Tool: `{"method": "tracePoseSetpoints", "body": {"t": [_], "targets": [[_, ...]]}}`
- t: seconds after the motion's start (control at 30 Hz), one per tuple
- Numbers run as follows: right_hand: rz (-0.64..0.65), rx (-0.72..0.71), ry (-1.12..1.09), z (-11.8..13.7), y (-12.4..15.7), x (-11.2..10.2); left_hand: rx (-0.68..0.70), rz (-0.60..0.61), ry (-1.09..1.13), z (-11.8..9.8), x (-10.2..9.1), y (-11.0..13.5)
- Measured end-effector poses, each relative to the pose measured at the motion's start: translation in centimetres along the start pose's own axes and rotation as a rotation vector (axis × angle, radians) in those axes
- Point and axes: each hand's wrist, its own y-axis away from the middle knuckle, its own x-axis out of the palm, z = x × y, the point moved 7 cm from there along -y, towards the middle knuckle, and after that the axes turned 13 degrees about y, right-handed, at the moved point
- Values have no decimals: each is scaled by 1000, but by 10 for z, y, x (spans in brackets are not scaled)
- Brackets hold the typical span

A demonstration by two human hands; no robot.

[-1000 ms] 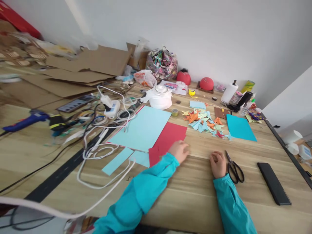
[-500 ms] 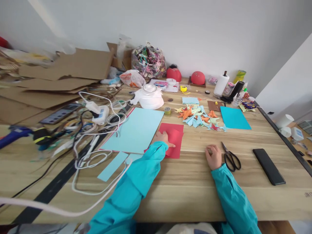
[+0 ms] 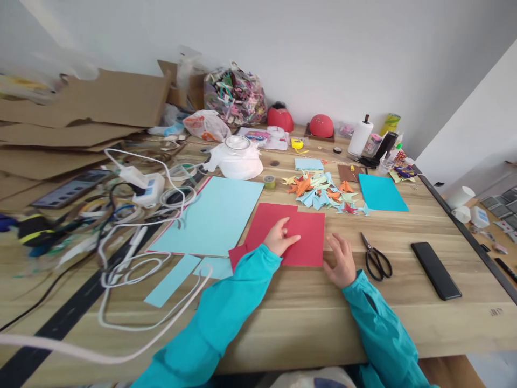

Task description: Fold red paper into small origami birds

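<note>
My left hand (image 3: 281, 236) rests on a red paper sheet (image 3: 307, 237) lying on the wooden table (image 3: 307, 323), fingers stretched flat on the paper. At the sheet's lower right corner my right hand (image 3: 341, 260) lies open with its fingers spread, touching the edge. Another red sheet (image 3: 262, 221) lies underneath, sticking out to the left beside a large light blue sheet (image 3: 210, 218). Black scissors (image 3: 375, 260) lie just right of my right hand. Both arms wear teal sleeves.
A heap of folded coloured paper shapes (image 3: 323, 193) and a turquoise sheet (image 3: 382, 192) lie behind. A black phone (image 3: 435, 262) lies at the right. White cables (image 3: 133, 269), a power strip (image 3: 147, 188), cardboard (image 3: 81, 108) and a white kettle (image 3: 238, 159) fill the left and back.
My left hand has slid a red sheet to the right, toward the table's middle. My right hand has opened from a loose curl and moved left to the sheet's corner. The camera has swung right.
</note>
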Motion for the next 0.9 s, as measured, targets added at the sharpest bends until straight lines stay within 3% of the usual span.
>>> {"method": "tracePoseSetpoints", "body": {"t": [0.1, 0.2, 0.33, 0.47, 0.63, 0.73, 0.8, 0.9], "targets": [[-29, -29, 69, 9, 3, -3, -39, -65, 154, 23, 14, 9], [-17, -59, 57, 10, 5, -2, -83, -127, 138, 40, 22, 16], [65, -78, -125, 0, 2, 3, -59, -90, 95, 40, 25, 21], [107, -91, -295, -15, -4, 0, 138, 1, 181, 18, 18, 22], [118, -87, -297, -28, -7, -10, 568, 251, -315, -13, 28, 37], [65, -38, -141, -35, -7, -17, 829, 193, -497, -25, 29, 52], [60, -61, -81, -33, -7, -18, 926, 188, -653, -25, 35, 60], [171, -147, -105, -25, -5, -11, 969, 264, -795, -18, 45, 67]]}}
